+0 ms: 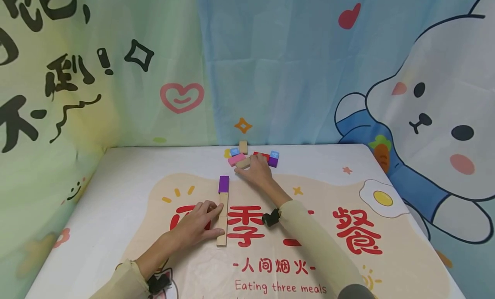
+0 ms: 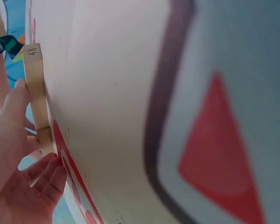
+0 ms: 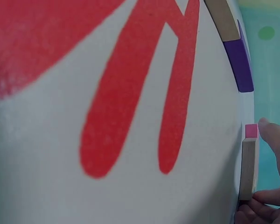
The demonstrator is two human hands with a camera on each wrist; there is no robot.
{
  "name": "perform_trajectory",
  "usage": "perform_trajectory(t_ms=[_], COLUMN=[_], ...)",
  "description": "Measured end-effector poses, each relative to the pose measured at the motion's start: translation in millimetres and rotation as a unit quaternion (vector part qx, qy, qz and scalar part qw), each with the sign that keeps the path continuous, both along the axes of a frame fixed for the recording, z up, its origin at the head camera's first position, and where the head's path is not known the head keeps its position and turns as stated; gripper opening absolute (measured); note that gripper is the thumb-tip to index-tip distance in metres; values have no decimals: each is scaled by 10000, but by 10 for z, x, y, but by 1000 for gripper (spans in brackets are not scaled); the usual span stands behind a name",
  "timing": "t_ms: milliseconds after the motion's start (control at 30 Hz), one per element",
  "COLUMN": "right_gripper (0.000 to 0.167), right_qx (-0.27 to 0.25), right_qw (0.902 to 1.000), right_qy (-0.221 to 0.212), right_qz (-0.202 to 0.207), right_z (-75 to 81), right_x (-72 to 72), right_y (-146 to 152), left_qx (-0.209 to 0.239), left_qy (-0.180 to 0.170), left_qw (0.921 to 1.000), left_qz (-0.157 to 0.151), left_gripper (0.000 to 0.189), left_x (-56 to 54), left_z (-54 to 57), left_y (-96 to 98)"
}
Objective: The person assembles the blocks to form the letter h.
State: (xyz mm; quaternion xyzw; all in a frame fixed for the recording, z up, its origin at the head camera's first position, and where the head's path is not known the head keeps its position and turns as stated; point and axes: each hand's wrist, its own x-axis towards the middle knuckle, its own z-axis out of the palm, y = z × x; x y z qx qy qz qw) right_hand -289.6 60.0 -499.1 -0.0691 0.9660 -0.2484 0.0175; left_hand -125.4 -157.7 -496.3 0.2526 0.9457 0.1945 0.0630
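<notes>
My left hand lies along the left side of a straight row made of a purple block and plain wooden blocks set end to end. Its thumb and fingertips touch the row's side; the left wrist view shows a number printed on the near wooden block's end. At the far pile, my right hand reaches to a loose plain wooden block. In the right wrist view its fingertips are right at one end of that wooden block, while the thumb stands apart, beside the pink block.
Around the right hand lie a pink block, a red block, a purple block and light blue blocks. Another wooden block stands at the table's back edge, before a printed curtain. A printed cloth covers the table.
</notes>
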Motion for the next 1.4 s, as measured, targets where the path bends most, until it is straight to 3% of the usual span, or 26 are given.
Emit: perform_trajectory(t_ms=[400,767,1033,1200,1400], right_gripper=[76,64,64,68,69], right_qx=[-44,146,-629,-1149,-720], right_qw=[9999,9997,9978,9927,9857], right_qy=[35,69,36,177,268], right_qz=[-101,-166,-198,314,1498], right_z=[-64,-112,-86,-36,29], right_x=[-11,-33,-34,-65,-126], right_y=[-25,-14,4,7,-8], left_qx=[-9,-2,-1,23,58], left_qy=[-17,30,27,30,-25], left_qw=[10000,10000,10000,10000,10000], left_qz=[32,-1,8,23,33], left_gripper=[78,77,77,77,77], left_x=[7,17,16,8,-2], left_z=[-9,-11,-7,-9,-13], left_y=[1,5,-2,-6,-1])
